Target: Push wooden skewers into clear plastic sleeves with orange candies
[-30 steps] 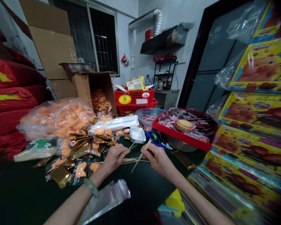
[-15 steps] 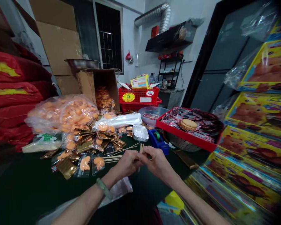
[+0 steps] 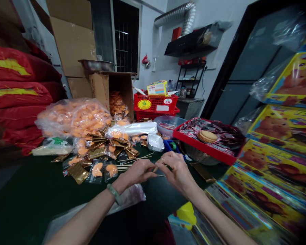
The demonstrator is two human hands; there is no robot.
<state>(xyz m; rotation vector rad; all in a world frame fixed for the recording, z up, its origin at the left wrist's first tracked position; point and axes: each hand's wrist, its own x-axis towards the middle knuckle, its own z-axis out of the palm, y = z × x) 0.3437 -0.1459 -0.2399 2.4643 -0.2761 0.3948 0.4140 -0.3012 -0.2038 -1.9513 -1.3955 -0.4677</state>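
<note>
Head view: right hand [image 3: 175, 168] pinches sticks [image 3: 156, 166] in its grip; left hand [image 3: 139, 172] adjoins, its grip indeterminable. Loose sticks [image 3: 123, 166] lie on the desk [image 3: 28, 185]; handling appears incomplete.

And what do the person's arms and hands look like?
The left hand and right hand wear no gloves, and no sleeves show on the arms. A rounded, pale green bangle circles the left wrist; nothing shows on the right wrist.

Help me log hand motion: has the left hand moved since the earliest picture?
Yes: judged against the foil tray, the left hand has shifted to the right, closer to the right hand.
</note>
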